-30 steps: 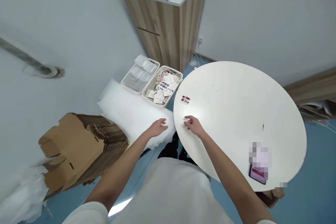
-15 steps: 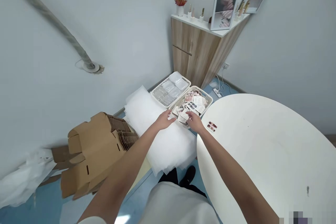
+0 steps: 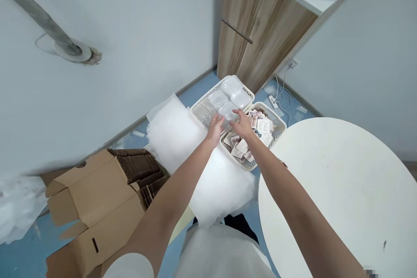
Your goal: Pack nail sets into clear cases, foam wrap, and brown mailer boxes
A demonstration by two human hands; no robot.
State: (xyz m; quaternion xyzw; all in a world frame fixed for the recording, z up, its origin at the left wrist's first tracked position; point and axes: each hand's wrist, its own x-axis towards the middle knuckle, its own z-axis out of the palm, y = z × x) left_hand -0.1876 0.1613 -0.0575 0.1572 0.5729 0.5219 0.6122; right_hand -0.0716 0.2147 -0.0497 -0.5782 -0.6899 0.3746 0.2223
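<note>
Hands (image 3: pixel 243 126) by clear packets (image 3: pixel 239 97), card print (image 3: pixel 263 126) illegible

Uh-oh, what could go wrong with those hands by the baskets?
The clear packets look shiny, so one might slip if the left hand or right hand grabs it. The right arm stretches across the heaped cards, so it might knock some out. The left arm reaches across the stacked white sheets, so it might push them crooked.
</note>
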